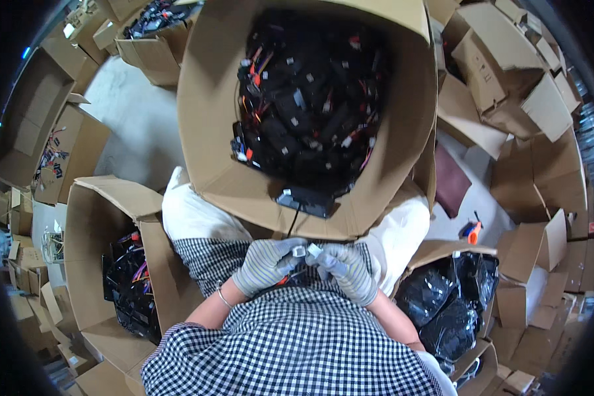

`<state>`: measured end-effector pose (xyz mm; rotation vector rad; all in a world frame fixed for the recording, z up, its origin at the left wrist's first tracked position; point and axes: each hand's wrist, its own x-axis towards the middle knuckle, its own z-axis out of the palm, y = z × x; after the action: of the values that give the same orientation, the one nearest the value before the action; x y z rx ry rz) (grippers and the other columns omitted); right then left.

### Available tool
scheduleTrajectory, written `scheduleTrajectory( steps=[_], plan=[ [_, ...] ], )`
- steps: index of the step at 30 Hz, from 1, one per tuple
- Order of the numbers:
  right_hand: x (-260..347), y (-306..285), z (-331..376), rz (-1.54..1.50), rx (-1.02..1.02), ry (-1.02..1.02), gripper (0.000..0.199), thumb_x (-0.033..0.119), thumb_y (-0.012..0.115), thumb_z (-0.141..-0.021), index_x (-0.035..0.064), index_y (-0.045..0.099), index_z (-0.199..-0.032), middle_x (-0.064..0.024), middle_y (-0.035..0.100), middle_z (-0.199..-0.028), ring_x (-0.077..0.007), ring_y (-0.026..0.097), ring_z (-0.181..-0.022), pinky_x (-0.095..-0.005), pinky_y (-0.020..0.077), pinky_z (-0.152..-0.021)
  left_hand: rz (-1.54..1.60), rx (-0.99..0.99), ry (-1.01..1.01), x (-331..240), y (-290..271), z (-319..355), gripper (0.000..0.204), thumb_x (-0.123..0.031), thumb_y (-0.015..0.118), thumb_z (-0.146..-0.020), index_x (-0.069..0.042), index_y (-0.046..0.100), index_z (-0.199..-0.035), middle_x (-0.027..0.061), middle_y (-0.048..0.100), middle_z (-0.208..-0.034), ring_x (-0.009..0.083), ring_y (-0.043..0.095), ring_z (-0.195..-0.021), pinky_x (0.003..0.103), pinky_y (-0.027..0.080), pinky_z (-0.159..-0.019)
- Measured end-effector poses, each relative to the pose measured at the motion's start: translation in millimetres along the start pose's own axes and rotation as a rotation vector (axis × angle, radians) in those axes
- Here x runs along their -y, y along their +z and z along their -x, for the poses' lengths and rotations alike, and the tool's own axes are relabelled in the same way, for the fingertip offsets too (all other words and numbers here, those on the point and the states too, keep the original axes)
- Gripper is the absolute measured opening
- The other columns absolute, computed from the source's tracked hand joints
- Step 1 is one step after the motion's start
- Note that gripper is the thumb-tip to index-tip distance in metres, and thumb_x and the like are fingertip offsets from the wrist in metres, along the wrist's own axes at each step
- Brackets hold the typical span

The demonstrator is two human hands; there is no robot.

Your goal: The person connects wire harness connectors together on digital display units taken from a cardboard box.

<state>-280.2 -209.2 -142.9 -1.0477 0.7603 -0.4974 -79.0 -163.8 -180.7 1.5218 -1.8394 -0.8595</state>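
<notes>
My left hand (265, 265), in a grey striped glove, pinches a small white plug connector (299, 251). My right hand (347, 269), gloved alike, grips a second white connector (315, 251) close beside it. Whether the two connectors touch is hard to tell. From the hands a thin black cable (294, 221) runs up to a flat black device (307, 201) resting at the near side of a large cardboard box (208, 132). Many black devices (310, 112) with coloured wires and plugs fill that box. Something small and red shows under my hands.
At the left stands a carton (89, 264) of black parts with purple wires. Black plastic bags (445, 303) fill a box at the right. An orange-handled tool (473, 231) lies on the floor, near a dark red sheet (450, 181). More cartons (501, 66) crowd around.
</notes>
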Motion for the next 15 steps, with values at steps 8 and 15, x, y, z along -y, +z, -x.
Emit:
scheduleTrajectory(
  steps=[8,15],
  plan=[
    [-28,-5,-8,-0.028,-0.114,0.131,0.04,0.038,0.053,-0.09,0.0022,0.064,-0.077,0.0012,0.048,-0.052,-0.0041,0.039,-0.045,-0.0185,0.0287,-0.042,-0.272,-0.107,0.122,-3,8,3,0.033,-0.014,0.063,-0.073,-0.004,0.06,-0.104,0.009,0.059,-0.063,0.0249,0.059,-0.056,0.035,0.046,-0.052],
    [-23,-11,-10,-0.299,0.058,0.316,0.032,0.034,0.056,-0.088,0.0027,0.062,-0.084,-0.0003,0.059,-0.071,-0.0022,0.041,-0.048,-0.0153,0.0315,-0.042,-0.454,-0.044,0.115,-5,13,3,0.037,-0.018,0.064,-0.069,-0.006,0.06,-0.104,0.0052,0.056,-0.061,0.0229,0.054,-0.053,0.036,0.042,-0.051]
  ],
)
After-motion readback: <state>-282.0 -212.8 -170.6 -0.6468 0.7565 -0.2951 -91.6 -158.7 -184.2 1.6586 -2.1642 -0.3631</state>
